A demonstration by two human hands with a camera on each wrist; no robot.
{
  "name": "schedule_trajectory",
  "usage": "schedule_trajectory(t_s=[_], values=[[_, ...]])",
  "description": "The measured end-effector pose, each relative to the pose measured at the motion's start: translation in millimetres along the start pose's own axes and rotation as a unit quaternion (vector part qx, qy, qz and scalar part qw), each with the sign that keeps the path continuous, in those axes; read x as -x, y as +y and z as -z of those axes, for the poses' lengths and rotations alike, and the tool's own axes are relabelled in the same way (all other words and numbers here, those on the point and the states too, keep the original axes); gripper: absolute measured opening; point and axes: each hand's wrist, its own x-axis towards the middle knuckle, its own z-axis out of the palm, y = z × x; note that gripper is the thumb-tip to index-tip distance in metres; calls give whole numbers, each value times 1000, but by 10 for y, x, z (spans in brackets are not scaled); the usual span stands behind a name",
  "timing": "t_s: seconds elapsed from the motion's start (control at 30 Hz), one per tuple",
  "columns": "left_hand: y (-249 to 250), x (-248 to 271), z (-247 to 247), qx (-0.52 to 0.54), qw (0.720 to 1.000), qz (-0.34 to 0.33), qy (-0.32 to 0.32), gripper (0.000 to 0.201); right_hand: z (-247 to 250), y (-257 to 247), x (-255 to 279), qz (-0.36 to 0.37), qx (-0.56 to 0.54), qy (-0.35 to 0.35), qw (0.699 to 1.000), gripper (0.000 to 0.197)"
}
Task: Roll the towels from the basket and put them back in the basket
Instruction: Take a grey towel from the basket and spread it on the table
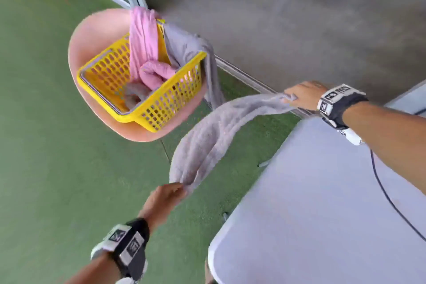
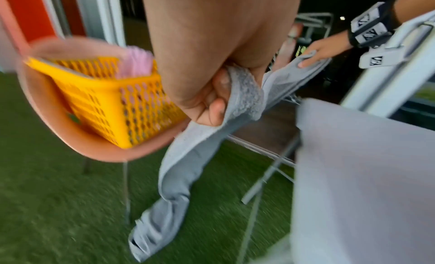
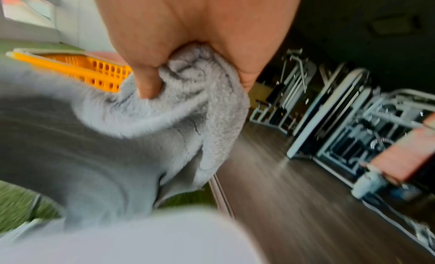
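A grey towel [image 1: 214,131] hangs stretched in the air between my two hands, clear of the yellow basket [image 1: 147,108]. My left hand [image 1: 168,196] pinches its near end [image 2: 244,93]; my right hand [image 1: 299,97] grips the far end, bunched in the palm [image 3: 188,85]. The basket sits tilted on a pink chair [image 1: 92,37]. A pink towel [image 1: 145,53] drapes over the basket's far rim and down inside. Another grey towel [image 1: 193,48] hangs over its right edge. A third bundle lies at the basket's bottom.
A white table [image 1: 322,203] fills the lower right, just under my right forearm, with a black cable [image 1: 382,189] across it. Green turf [image 1: 57,168] covers the floor on the left; a sliding-door track [image 1: 244,74] and a grey floor lie beyond. Gym machines [image 3: 353,119] stand further back.
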Motion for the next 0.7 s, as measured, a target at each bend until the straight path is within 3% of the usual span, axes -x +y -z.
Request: schedule_trajectory(t_s=[0.1, 0.23, 0.3, 0.4, 0.43, 0.47, 0.5, 0.57, 0.6, 0.63, 0.7], values=[[51, 236, -981, 21, 994, 8, -109, 30, -751, 499, 461, -25, 26, -62, 997, 15], [608, 524, -1958, 46, 969, -34, -241, 31, -1248, 1182, 1325, -65, 30, -129, 989, 19], [965, 731, -2352, 27, 937, -70, -340, 31, -1345, 1406, 1796, -128, 42, -192, 972, 25], [1506, 1169, -2713, 22, 858, -119, -498, 20, -1528, 1780, 2491, -241, 116, -274, 924, 31], [1599, 1249, -2751, 7, 845, -114, -522, 34, -1613, 1885, 2644, -258, 134, -302, 908, 44], [1590, 1291, -2799, -19, 850, -139, -508, 49, -1703, 1941, 2755, -253, 151, -316, 902, 51], [1517, 1282, -2820, -73, 873, -181, -446, 58, -1779, 1924, 2834, -249, 151, -288, 912, 52], [1250, 1123, -2794, -212, 908, -241, -271, 71, -1852, 1663, 2830, -263, 111, -134, 949, 40], [1101, 1036, -2757, -263, 908, -241, -219, 85, -1905, 1491, 2772, -249, 72, -39, 965, 33], [952, 955, -2750, -298, 900, -241, -207, 101, -1933, 1318, 2675, -237, 26, 35, 970, 37], [746, 862, -2755, -360, 871, -255, -217, 120, -2012, 1111, 2485, -235, -74, 47, 968, 69]])
